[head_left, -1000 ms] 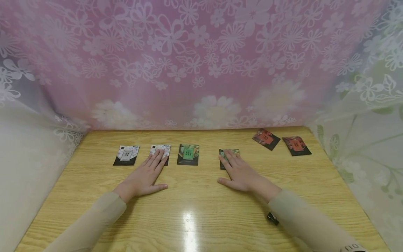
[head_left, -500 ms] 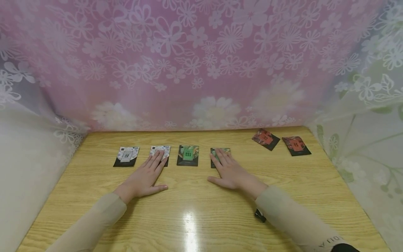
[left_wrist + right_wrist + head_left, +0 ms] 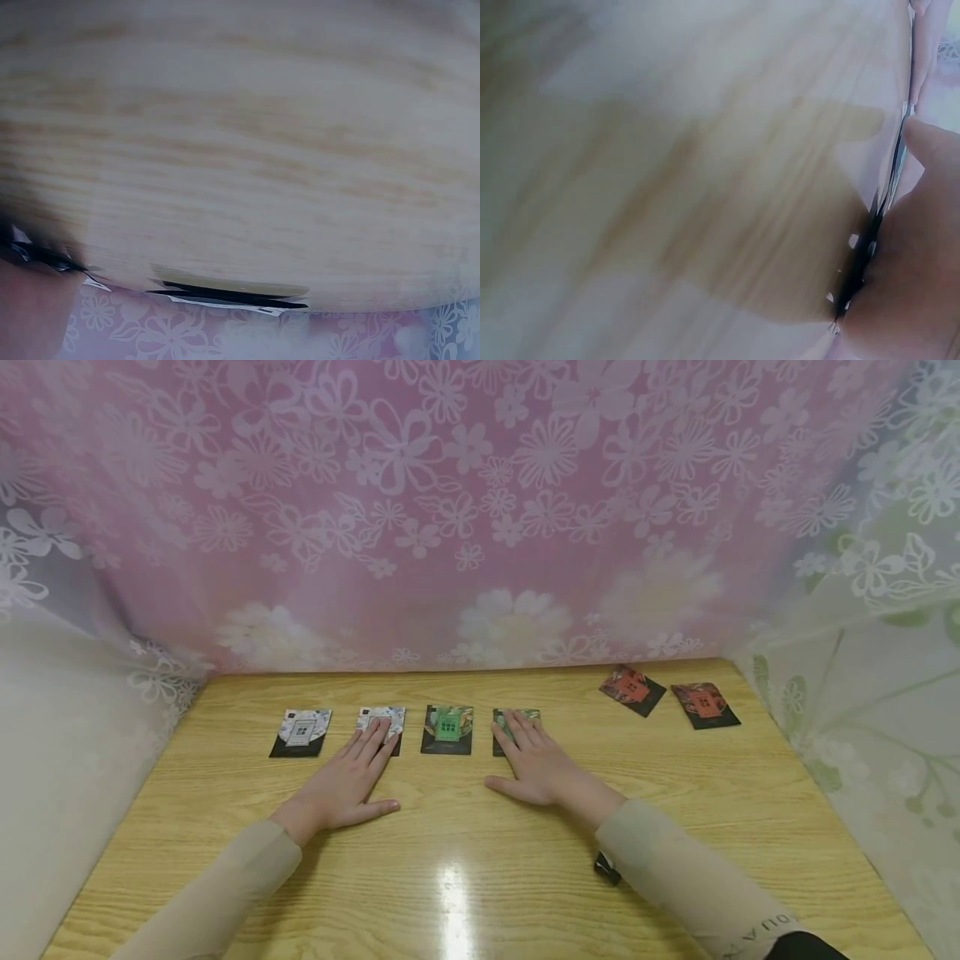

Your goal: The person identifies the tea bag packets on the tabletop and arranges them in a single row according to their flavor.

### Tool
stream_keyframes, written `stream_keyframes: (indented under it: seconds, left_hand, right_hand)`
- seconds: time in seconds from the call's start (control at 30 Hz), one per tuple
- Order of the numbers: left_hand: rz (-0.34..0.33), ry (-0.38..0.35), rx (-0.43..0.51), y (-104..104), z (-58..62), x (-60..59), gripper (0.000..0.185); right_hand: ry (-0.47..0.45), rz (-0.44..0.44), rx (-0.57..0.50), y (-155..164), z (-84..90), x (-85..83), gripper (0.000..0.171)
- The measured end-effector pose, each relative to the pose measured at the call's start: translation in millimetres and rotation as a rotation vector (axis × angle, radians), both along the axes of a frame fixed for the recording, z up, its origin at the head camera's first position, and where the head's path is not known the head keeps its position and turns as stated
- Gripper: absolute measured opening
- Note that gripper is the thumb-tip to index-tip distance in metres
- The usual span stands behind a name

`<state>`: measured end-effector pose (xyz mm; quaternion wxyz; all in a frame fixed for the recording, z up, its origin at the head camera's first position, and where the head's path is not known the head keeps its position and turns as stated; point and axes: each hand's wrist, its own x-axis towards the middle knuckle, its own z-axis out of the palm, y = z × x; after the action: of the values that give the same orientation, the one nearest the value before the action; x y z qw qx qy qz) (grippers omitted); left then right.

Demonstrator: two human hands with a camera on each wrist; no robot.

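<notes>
- So, two hands in play: the left hand (image 3: pixel 345 781) lies flat, fingers straight, thumb spread wide, and the right hand (image 3: pixel 534 768) mirrors it.
- White ones number two: the covered white packet (image 3: pixel 367 715) sits under the left hand's fingers, its top edge peeking out beyond them, while the outer white packet (image 3: pixel 301 732) lies just left of that hand.
- Green ones, two again: the covered green packet (image 3: pixel 531 716) is beneath the right hand's fingers, and the middle green packet (image 3: pixel 447 729) lies between the hands, touching neither.
- Red ones, two more, making six packets: the tilted red packet (image 3: pixel 633 690) rests well to the right of the right hand and farther off, with the outer red packet (image 3: pixel 706 705) beyond it.
- One small black object (image 3: pixel 607 868) shows beside the right sleeve (image 3: pixel 690 877), behind the right hand; what it is, I cannot tell.
- Under both palms, a wood-grain table (image 3: pixel 375 893), one bright glare (image 3: pixel 453 910) shining between the forearms.
- Ahead of the hands hangs a pink curtain (image 3: pixel 480 527) with white flowers; pale cloth (image 3: pixel 67 710) flanks the left, leaf-patterned cloth (image 3: pixel 885 677) the right.
- Both wrist views are blurred, mostly tabletop.
</notes>
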<state>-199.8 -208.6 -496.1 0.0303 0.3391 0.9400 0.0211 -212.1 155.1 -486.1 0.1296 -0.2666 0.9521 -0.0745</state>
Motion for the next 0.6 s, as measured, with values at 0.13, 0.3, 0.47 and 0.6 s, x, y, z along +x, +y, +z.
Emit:
stream_keyframes:
  seconds: [0.13,0.3,0.47,0.6]
  left_hand:
    - [0.001,-0.001,-0.003,-0.7,-1.5,-0.6,0.106]
    - [-0.005,0.003,0.011,0.6,0.8,0.0,0.106]
    - [-0.009,0.013,-0.002,1.0,2.3,0.5,0.105]
    - [-0.008,0.013,-0.006,0.6,2.2,1.0,0.105]
  right_hand:
    - [0.000,-0.005,0.014,-3.1,-1.4,-3.2,0.098]
    - [-0.013,-0.012,0.026,-6.1,-1.5,-5.2,0.098]
    - [-0.016,-0.010,0.027,-7.3,-1.1,-5.6,0.098]
    - [-0.009,-0.007,0.022,-7.8,-1.5,-5.8,0.097]
